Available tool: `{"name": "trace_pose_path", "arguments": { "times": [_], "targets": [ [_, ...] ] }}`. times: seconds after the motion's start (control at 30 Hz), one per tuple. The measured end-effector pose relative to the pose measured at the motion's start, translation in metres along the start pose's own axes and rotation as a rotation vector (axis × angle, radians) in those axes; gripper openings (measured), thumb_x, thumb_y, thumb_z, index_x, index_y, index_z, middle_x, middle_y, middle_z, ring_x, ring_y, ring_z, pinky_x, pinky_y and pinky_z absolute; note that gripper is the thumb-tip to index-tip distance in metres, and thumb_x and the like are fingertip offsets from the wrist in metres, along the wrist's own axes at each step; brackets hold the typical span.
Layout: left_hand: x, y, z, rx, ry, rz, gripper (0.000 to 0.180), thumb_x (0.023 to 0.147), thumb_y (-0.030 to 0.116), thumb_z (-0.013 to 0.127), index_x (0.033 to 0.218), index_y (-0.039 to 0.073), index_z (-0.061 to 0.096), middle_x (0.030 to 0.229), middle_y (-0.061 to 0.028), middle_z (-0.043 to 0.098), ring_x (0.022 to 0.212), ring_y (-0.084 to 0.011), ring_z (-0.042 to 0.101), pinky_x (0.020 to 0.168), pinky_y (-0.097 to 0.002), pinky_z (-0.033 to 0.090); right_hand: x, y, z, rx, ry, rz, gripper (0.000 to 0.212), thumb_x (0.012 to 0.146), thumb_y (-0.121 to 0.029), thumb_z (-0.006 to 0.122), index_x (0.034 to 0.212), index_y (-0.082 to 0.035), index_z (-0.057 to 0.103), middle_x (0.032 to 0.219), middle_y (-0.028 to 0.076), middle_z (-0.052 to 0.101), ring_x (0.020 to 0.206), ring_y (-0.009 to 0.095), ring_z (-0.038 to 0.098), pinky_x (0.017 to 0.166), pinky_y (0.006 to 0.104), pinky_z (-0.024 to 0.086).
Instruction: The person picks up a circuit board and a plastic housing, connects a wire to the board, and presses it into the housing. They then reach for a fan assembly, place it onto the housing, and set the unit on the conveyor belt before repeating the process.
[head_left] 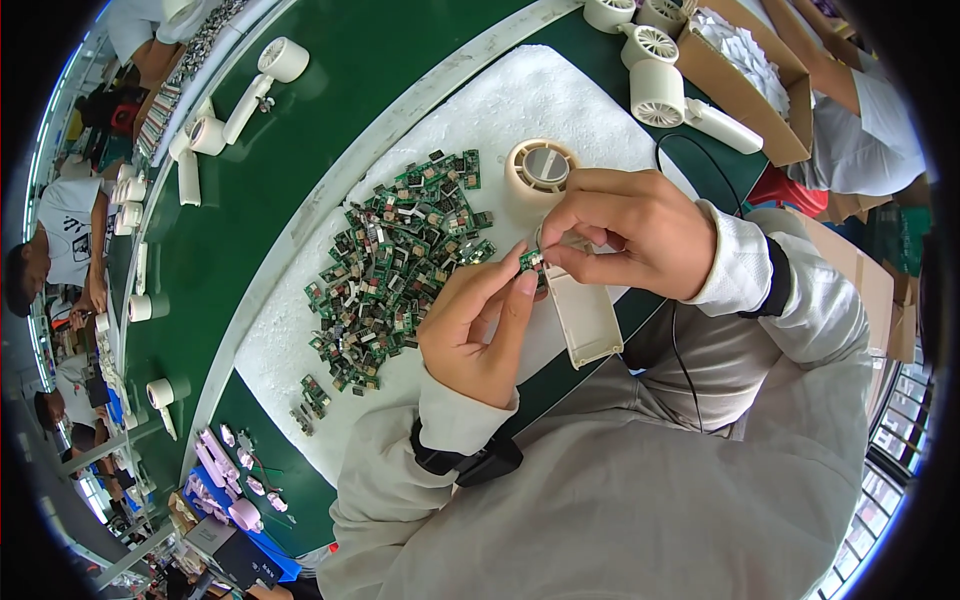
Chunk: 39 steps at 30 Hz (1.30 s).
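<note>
Between thumb and forefinger, my left hand (478, 325) pinches a small green circuit board (530, 260). My right hand (635, 235) is closed in a pinch at the board's right edge; whatever lies between those fingertips is too small to make out. Under both hands lies a cream handheld fan, its round head (541, 168) showing a grille and a silver disc. Its hollow handle shell (586, 318) points toward me, and my right hand hides the part between. Left of my hands, a heap of green circuit boards (400, 265) spreads over a white foam sheet (500, 105).
Several cream fans (655, 75) and a cardboard box (790, 120) of white pieces stand at the back right. A black cable (676, 350) hangs beside my right arm. Beyond a pale rail, the green conveyor (225, 240) carries fan parts. Pink parts (225, 465) lie lower left. Other people sit around.
</note>
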<state>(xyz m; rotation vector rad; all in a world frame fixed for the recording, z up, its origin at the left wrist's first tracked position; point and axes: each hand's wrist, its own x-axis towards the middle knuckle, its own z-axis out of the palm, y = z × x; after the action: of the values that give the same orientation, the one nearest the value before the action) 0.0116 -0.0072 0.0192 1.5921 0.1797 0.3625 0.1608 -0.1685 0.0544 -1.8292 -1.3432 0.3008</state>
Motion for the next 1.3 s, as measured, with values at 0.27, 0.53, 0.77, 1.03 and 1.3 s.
{"name": "trace_pose_path", "arguments": {
  "times": [0.27, 0.53, 0.77, 1.03, 1.3],
  "targets": [
    [0.0, -0.002, 0.001, 0.087, -0.001, 0.04, 0.028, 0.093, -0.004, 0.065, 0.121, -0.001, 0.068, 0.102, -0.0122, 0.067, 0.087, -0.0157, 0.069, 0.075, -0.0261, 0.056, -0.001, 0.002, -0.002, -0.186, -0.023, -0.105, 0.018, 0.082, -0.005, 0.074, 0.098, -0.004, 0.066, 0.083, 0.007, 0.058, 0.062, 0.021, 0.06, 0.054, 0.0329, 0.048],
    [-0.001, -0.003, 0.002, 0.11, 0.007, 0.052, 0.029, 0.092, -0.004, 0.066, 0.121, 0.001, 0.069, 0.101, -0.0115, 0.068, 0.085, -0.0146, 0.068, 0.073, -0.0251, 0.054, -0.001, 0.003, -0.003, -0.278, 0.005, -0.186, 0.016, 0.083, -0.007, 0.074, 0.097, -0.004, 0.065, 0.087, 0.007, 0.06, 0.062, 0.023, 0.062, 0.056, 0.0337, 0.05],
    [0.0, -0.002, 0.002, 0.119, 0.032, 0.055, 0.029, 0.093, -0.004, 0.066, 0.121, 0.001, 0.07, 0.101, -0.011, 0.068, 0.085, -0.0142, 0.067, 0.073, -0.0248, 0.053, -0.002, -0.001, 0.001, -0.178, 0.035, -0.073, 0.015, 0.084, -0.007, 0.073, 0.098, -0.005, 0.067, 0.087, 0.008, 0.06, 0.067, 0.024, 0.063, 0.057, 0.0344, 0.05],
    [-0.003, -0.004, 0.001, 0.301, 0.069, 0.152, 0.029, 0.089, -0.003, 0.069, 0.118, 0.001, 0.071, 0.095, -0.0117, 0.067, 0.077, -0.0149, 0.065, 0.068, -0.0248, 0.051, -0.003, -0.01, 0.011, -0.117, 0.15, -0.076, 0.009, 0.082, -0.003, 0.073, 0.089, -0.001, 0.068, 0.08, 0.008, 0.061, 0.065, 0.02, 0.061, 0.056, 0.0327, 0.049],
    [-0.002, 0.0, 0.01, 0.567, 0.114, 0.314, 0.032, 0.085, -0.006, 0.071, 0.116, 0.0, 0.072, 0.093, -0.0115, 0.065, 0.072, -0.0169, 0.064, 0.066, -0.0261, 0.051, -0.008, -0.032, 0.024, 0.063, 0.202, 0.265, 0.01, 0.078, 0.0, 0.075, 0.086, 0.001, 0.069, 0.074, 0.007, 0.061, 0.057, 0.015, 0.057, 0.053, 0.0288, 0.047]
  ]
}}
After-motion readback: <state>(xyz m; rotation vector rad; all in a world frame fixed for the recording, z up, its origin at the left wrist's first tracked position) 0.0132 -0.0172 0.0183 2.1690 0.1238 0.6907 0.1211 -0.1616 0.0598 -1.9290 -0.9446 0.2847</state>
